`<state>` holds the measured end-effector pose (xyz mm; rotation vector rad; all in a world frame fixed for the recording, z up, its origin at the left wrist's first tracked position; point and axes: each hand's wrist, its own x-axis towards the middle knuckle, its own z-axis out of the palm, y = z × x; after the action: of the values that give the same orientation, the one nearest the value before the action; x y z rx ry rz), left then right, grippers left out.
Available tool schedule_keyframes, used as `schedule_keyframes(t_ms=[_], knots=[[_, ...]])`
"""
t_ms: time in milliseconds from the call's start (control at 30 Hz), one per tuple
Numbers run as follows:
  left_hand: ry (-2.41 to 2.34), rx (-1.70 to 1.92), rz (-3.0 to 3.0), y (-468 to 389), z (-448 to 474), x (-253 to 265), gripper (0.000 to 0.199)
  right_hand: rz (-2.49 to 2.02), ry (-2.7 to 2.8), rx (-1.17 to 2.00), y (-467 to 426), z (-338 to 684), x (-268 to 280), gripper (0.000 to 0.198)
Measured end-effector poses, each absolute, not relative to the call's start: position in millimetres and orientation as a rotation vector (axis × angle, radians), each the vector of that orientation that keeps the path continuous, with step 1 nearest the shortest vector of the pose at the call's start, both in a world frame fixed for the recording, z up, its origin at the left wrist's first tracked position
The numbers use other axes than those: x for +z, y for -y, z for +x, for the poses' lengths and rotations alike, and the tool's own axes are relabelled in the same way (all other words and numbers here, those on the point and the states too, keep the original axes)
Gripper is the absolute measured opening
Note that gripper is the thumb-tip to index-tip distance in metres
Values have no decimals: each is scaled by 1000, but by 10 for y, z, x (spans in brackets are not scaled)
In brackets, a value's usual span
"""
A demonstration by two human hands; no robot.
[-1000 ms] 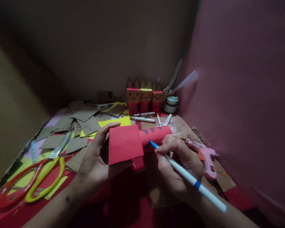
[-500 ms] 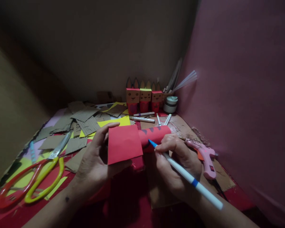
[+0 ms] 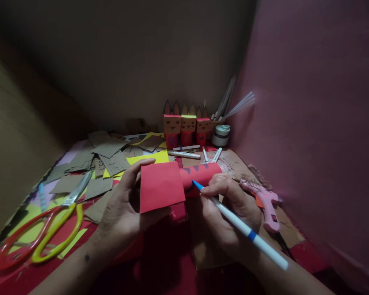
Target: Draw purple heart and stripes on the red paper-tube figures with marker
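My left hand [image 3: 126, 205] grips a red paper roll [image 3: 199, 174] whose loose flap [image 3: 161, 186] sticks up flat toward me. Dark stripe marks run along the roll's top edge. My right hand [image 3: 230, 213] holds a white marker with a blue tip [image 3: 240, 229], and the tip touches the roll just right of the flap. Both hands hover low over a red sheet on the work surface.
Red and yellow scissors [image 3: 46, 229] lie at the left among cardboard scraps [image 3: 107, 157] and yellow paper. A pink glue gun [image 3: 266, 203] lies at the right. Three small paper box figures [image 3: 187, 129], a white jar [image 3: 221, 135] and loose markers [image 3: 186, 154] stand at the back.
The marker tip has shifted slightly up and left along the roll. The left hand and the roll have barely moved.
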<state>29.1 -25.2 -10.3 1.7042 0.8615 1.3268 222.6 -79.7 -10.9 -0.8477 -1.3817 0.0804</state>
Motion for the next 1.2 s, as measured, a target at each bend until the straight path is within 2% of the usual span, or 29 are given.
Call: schedule_keyframes(t_ms=[1200], knots=[[-875,1345,1655,270,293,-105,84,-852,1402,151,826,2312,-87,23]])
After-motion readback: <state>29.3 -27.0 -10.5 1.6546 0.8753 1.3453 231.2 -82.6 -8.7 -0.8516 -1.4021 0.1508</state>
